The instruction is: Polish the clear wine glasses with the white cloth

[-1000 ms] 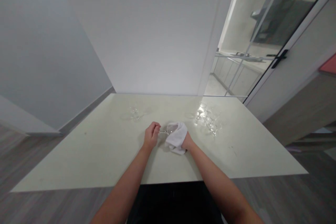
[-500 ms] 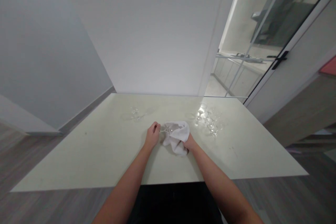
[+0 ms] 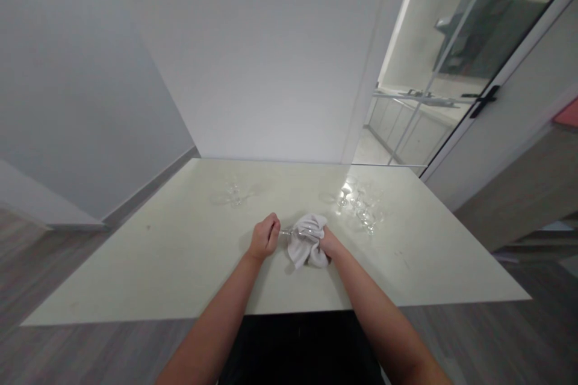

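My left hand (image 3: 264, 237) is closed in a fist round the stem end of a clear wine glass (image 3: 291, 232), which lies sideways above the pale table (image 3: 158, 264). My right hand (image 3: 329, 245) is closed on a white cloth (image 3: 307, 243) that wraps the bowl of the same glass. Most of the bowl is hidden inside the cloth. Both hands are held over the middle of the table, close together.
A clear glass (image 3: 233, 192) stands at the far left of the table. Several more clear glasses (image 3: 361, 207) stand grouped at the far right. A white wall runs behind the table, and a glass door (image 3: 451, 60) opens on the right.
The cloth has bunched tighter round the glass bowl and my right hand has turned on it. Both hands sit a little lower and nearer to me.
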The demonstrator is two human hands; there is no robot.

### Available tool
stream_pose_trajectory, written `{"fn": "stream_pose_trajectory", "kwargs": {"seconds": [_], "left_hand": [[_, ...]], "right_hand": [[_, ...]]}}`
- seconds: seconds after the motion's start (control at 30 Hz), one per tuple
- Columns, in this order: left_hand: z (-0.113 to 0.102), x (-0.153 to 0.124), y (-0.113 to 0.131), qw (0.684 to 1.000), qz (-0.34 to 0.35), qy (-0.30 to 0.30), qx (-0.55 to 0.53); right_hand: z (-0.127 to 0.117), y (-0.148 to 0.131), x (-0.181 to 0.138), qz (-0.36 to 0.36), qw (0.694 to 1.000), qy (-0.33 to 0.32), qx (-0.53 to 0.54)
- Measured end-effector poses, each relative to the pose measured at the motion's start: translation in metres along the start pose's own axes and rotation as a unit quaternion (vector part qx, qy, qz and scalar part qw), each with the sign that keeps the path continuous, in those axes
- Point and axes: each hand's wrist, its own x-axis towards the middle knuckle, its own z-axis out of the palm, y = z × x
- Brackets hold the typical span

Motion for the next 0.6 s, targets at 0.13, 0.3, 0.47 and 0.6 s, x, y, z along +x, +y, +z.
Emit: {"fn": "stream_pose_trajectory", "kwargs": {"seconds": [0.13, 0.3, 0.47, 0.6], "left_hand": [[-0.001, -0.003, 0.000, 0.999, 0.031, 0.020, 0.025], [-0.001, 0.001, 0.001, 1.000, -0.018, 0.018, 0.002], [-0.003, 0.000, 0.003, 1.000, 0.011, -0.004, 0.009], [-0.001, 0.001, 0.003, 1.000, 0.008, 0.007, 0.002]], "right_hand": [[0.000, -0.007, -0.001, -0.020, 0.997, -0.074, -0.016], [0.003, -0.008, 0.000, -0.014, 0.996, -0.086, 0.016], [0.004, -0.008, -0.001, 0.003, 0.999, -0.043, 0.008], [0.005, -0.013, -0.002, -0.006, 0.999, -0.036, -0.010]]}}
